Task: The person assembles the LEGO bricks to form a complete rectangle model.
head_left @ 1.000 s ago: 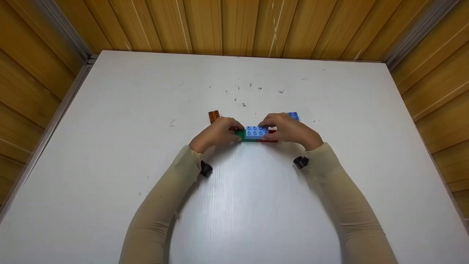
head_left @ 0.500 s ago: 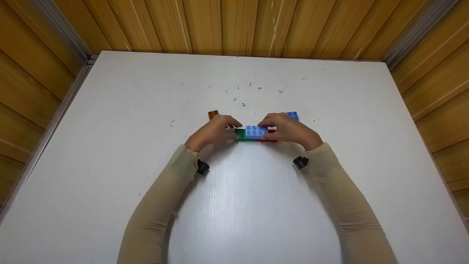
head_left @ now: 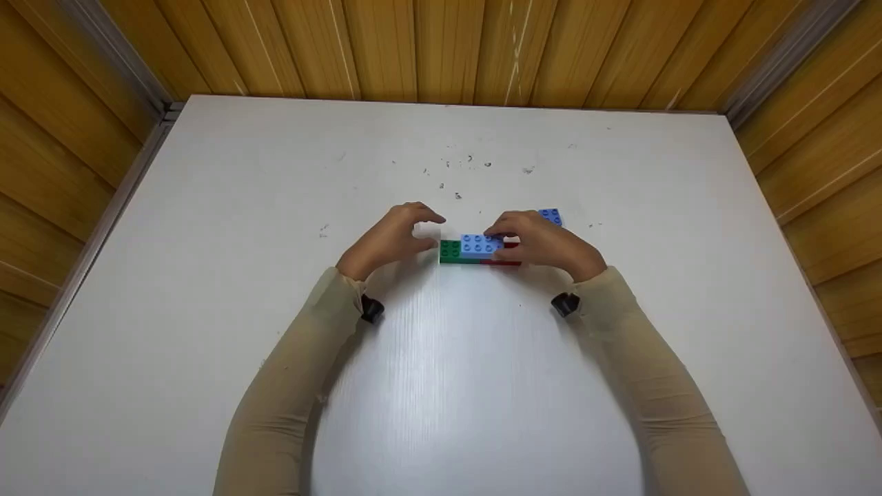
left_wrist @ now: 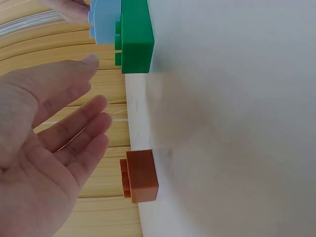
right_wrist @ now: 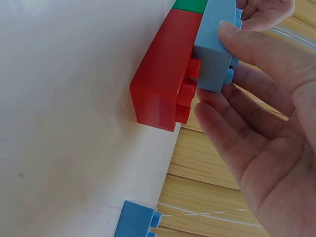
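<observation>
1. Fingers and thumb of the right hand [head_left: 544,238] grasp the light-blue brick [head_left: 476,246] from opposite sides near its right end; its studs face up.
2. That brick straddles the seam between the green brick [head_left: 450,251] and the red brick [right_wrist: 163,64], which lie end to end on the white tabletop [head_left: 441,386]. Bare studs show on the outer part of each.
3. Judging by this, joining these three is largely done: the upper piece looks seated, though whether it is pressed fully home cannot be told.
4. Released, the left hand [head_left: 391,234] holds nothing, thumb and fingers apart, just beside the green end without touching it.
5. Two pieces lie loose: the brown brick [left_wrist: 142,175] near the left hand, and a second blue brick [head_left: 550,215] beyond the right. Neither is joined to the row.
6. Well past the bricks runs the tabletop's far edge, with the wood-panelled wall [head_left: 386,55] behind; the side edges are well apart too. Most room for moving lies toward the near side, since hands crowd both ends of the row.
</observation>
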A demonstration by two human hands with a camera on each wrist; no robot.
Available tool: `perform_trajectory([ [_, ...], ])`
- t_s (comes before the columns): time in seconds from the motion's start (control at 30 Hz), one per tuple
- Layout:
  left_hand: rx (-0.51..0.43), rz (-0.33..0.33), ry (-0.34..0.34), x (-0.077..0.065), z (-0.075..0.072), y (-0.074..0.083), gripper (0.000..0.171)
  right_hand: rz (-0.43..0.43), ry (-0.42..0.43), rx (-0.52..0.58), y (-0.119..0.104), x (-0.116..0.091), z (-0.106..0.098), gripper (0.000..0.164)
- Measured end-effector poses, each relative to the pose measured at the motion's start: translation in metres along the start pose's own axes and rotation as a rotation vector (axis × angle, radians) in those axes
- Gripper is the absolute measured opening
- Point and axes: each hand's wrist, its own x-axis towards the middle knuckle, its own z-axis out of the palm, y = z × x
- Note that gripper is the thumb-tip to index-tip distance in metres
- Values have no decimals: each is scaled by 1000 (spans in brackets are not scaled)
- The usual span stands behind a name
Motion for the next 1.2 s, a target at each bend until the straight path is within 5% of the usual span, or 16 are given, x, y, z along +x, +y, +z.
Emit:
perform_trajectory([
  [0.47,36,55,110,-9,-16,-16,41,-13,8,-4,1,2,0,39],
  [1.2,96,-113,94,-8,-23,-33,47,42,6,-1,0,4,2,41],
])
